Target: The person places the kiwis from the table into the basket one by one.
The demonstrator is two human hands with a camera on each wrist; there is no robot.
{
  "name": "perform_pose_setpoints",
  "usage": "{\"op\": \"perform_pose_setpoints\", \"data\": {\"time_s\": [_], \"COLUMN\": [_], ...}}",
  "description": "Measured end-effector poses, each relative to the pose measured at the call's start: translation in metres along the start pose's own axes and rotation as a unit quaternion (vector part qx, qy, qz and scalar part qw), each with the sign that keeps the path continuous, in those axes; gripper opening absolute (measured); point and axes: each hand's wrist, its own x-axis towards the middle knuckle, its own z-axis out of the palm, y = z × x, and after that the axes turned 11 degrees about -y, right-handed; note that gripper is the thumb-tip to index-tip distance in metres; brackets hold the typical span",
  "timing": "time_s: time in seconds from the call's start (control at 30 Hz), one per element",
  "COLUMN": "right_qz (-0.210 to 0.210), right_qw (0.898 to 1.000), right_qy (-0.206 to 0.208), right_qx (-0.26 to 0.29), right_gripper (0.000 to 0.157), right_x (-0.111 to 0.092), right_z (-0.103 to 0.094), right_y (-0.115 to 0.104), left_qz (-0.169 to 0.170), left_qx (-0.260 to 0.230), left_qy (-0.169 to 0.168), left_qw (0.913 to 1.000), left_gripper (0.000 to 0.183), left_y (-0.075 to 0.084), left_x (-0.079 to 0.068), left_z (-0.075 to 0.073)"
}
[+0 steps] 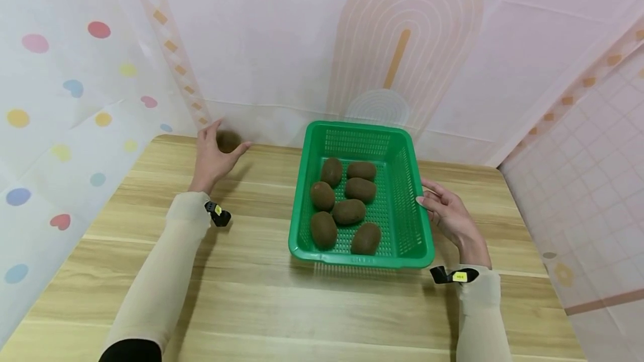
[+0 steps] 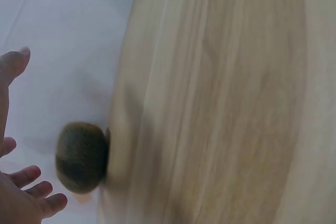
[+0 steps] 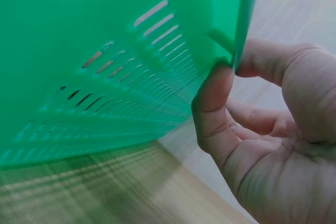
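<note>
At the back left of the table my left hand (image 1: 213,162) reaches toward a single brown kiwi (image 1: 228,141), thumb and fingers spread on either side of it. The left wrist view shows that kiwi (image 2: 81,157) at the table's edge by the wall, with a gap to the fingers (image 2: 51,205). My right hand (image 1: 455,219) pinches the right rim of a green plastic basket (image 1: 352,261) between thumb and fingers, as the right wrist view also shows for the hand (image 3: 283,156). Several kiwis (image 1: 349,212) lie loose on the basket's floor, mostly toward its left.
The wood-grain table (image 1: 241,300) meets a patterned cloth wall (image 1: 261,43) at the back. Similar cloth, dotted at left and gridded at right, closes both sides. The basket stands right of the middle, near the back.
</note>
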Motion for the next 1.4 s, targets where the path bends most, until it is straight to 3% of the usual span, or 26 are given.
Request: {"op": "perform_pose_setpoints", "data": {"time_s": [0.47,0.6,0.8,1.4], "right_qz": [0.002,0.004,0.009,0.004], "right_qw": [1.0,1.0,1.0,1.0], "right_qy": [-0.001,0.0,0.009,0.005], "right_qx": [0.001,0.002,-0.004,-0.01], "right_gripper": [0.065,0.065,0.065,0.064], "right_x": [0.003,0.002,0.002,0.001], "right_z": [0.0,-0.001,-0.002,-0.002], "right_y": [-0.001,-0.001,0.001,0.002], "left_qz": [-0.056,-0.066,-0.071,-0.07], "left_qx": [-0.013,-0.025,-0.036,-0.04], "left_qy": [-0.015,-0.005,0.021,0.043], "left_qw": [0.9982,0.9975,0.9966,0.9958], "left_gripper": [0.106,0.104,0.1,0.089], "left_y": [-0.019,-0.021,-0.024,-0.032], "left_x": [0.016,0.018,0.019,0.022], "left_z": [-0.001,0.001,0.004,0.007]}}
